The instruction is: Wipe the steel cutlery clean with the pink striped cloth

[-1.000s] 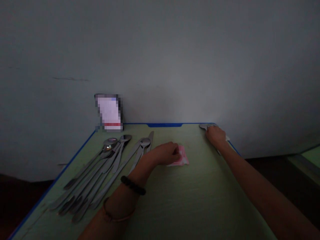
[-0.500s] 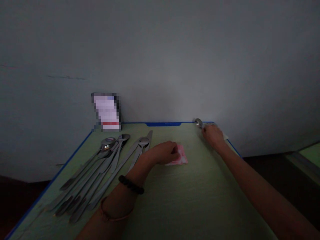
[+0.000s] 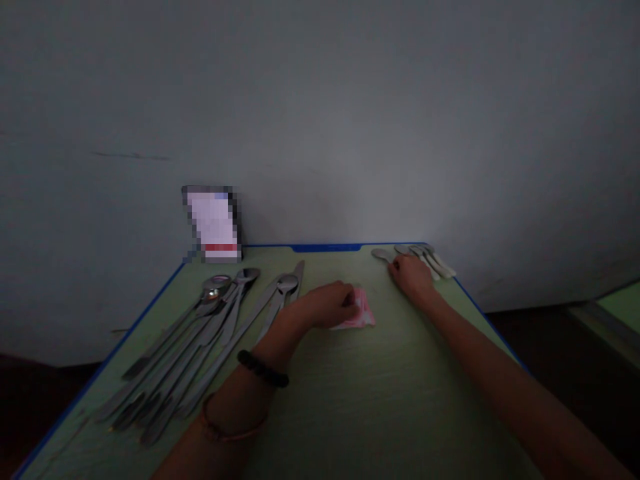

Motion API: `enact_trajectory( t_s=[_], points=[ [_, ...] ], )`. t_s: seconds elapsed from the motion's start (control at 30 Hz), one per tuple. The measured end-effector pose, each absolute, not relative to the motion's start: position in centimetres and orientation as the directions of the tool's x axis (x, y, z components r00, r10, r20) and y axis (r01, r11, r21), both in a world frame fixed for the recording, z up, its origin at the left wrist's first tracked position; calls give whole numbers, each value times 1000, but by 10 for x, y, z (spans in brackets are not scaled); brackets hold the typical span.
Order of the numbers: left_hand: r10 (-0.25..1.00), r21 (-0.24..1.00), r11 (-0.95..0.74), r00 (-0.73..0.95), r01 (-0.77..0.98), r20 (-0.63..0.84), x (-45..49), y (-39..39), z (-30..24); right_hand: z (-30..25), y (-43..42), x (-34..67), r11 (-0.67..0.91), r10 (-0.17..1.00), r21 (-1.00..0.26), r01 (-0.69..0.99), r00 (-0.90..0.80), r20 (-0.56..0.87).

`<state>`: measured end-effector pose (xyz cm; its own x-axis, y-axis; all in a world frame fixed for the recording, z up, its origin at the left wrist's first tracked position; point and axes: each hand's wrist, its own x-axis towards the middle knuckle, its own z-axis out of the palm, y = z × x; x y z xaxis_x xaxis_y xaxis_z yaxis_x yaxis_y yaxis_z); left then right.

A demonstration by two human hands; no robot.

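Note:
My left hand (image 3: 330, 305) has its fingers curled over the left part of a small pink-and-white packet (image 3: 364, 312), which lies on the table. At the far right, my right hand (image 3: 414, 275) is closed round a metal spoon (image 3: 382, 254). The spoon's bowl points left beyond my fingers, and its handle is hidden under the hand. Just past that hand lie several more spoons (image 3: 402, 249), side by side near the back right corner, some with whitish handles (image 3: 444, 268).
Several long metal utensils (image 3: 200, 340), spoons and knives among them, lie fanned out on the left of the green table (image 3: 360, 400). A phone (image 3: 215, 227) with a lit, blurred screen leans against the grey wall at the back left. Blue trim (image 3: 325, 248) borders the tabletop.
My right hand has moved left and slightly towards me with the spoon, now lower, uncovering the other spoons at the back right corner. The left hand has stayed on the packet.

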<state>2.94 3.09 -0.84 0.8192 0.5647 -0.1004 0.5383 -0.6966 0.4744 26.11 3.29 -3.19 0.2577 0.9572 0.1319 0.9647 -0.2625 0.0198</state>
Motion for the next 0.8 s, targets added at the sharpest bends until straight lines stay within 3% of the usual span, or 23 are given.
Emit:
enact_trajectory(
  t_s=[0.33, 0.8],
  points=[
    [569, 482, -690, 816, 540, -100, 29, 30, -8, -34, 50, 270, -351, 923, -10, 936, 348, 167],
    [575, 469, -688, 810, 554, -113, 30, 27, -6, -35, 44, 274, -356, 912, -28, 934, 353, 209]
  ],
)
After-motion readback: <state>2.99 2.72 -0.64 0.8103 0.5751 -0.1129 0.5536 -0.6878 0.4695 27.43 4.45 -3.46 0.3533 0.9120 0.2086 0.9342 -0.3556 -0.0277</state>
